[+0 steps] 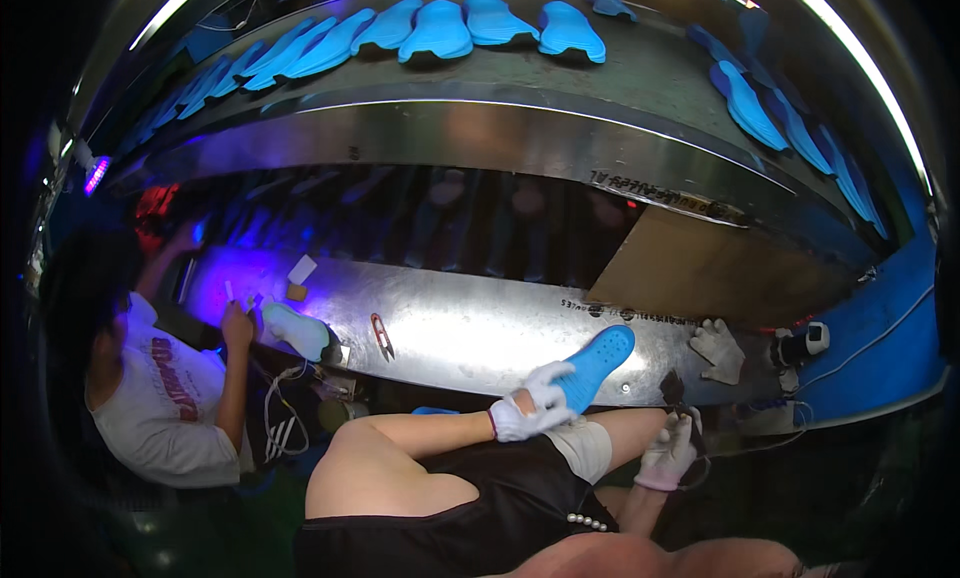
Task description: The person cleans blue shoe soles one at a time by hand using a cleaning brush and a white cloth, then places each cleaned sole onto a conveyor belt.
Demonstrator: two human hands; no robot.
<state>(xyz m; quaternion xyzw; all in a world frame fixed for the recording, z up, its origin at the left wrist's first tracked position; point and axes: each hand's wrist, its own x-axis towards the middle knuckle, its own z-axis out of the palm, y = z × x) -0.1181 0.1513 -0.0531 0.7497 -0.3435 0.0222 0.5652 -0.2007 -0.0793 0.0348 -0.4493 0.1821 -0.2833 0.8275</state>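
My left hand (537, 406), in a white glove, grips a light-blue shoe sole (603, 357) by its near end. The sole is tilted over the front edge of the metal worktable (465, 323), its far end over the tabletop, with small round marks there. To the right, my gloved right hand (668, 454) is closed around a dark hand tool (674, 388). Its dark tip points up toward the table edge, and a cord seems to loop beside my wrist. The tool's exact kind is too dark to make out.
Red-handled thread snips (382, 336) lie on the table, left of the sole. A spare white glove (717, 351) and a black-and-white device (803, 344) sit at right. Several blue soles (436, 32) line the raised belt. At left, a co-worker (170, 398) handles a pale sole (295, 331).
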